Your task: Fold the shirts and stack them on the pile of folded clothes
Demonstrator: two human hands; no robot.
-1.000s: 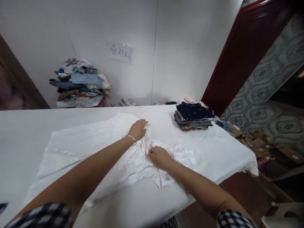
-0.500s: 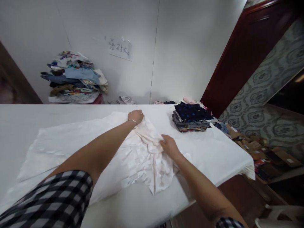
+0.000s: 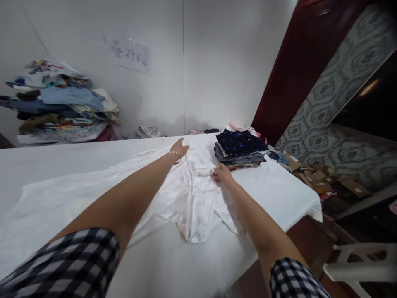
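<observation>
A thin white garment that looks like a shirt (image 3: 198, 198) lies crumpled and spread across the white table, its folds hanging toward the near edge. At its far edge my left hand (image 3: 180, 149) rests on the cloth, thumb and fingers apart, a bracelet round the wrist. My right hand (image 3: 223, 174) has its fingers closed on the gathered right edge of the garment; the fingertips are partly hidden. Just beyond that hand stands a stack of folded dark clothes (image 3: 242, 147), topped by a navy piece with coloured spots.
A tall pile of mixed clothes (image 3: 62, 103) stands at the back left. More garments lie behind the table's far edge. A handwritten sign (image 3: 130, 56) hangs on the wall. Cardboard boxes (image 3: 322, 180) and a white plastic chair (image 3: 356, 265) are to the right.
Both hands and the garment have shifted right across the table. My left hand's fingers have spread from a fist. The view has turned right.
</observation>
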